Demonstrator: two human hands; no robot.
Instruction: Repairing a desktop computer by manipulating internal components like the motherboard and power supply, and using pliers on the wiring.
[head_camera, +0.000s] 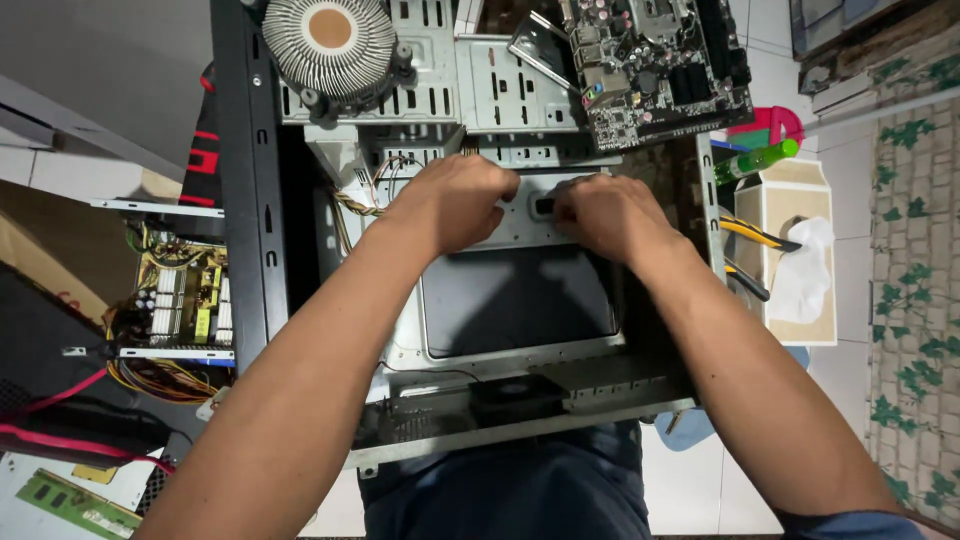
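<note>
**Steel case, two hands inside**

Grey metal computer case (520, 390) lies open across the person's lap. Left hand (450, 205) and right hand (605, 215), fingers curled, press side by side on one metal bracket plate (528, 215) inside it; their exact grip is hidden. One round cooler (330, 40) and one motherboard (655, 65) rest beyond. One opened power supply (180, 310) sits left.

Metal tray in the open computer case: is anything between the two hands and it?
Nothing visible. The left hand and right hand both rest directly on the metal tray inside the computer case. The cooler fan and circuit board lie farther back, beyond the hands.
</note>
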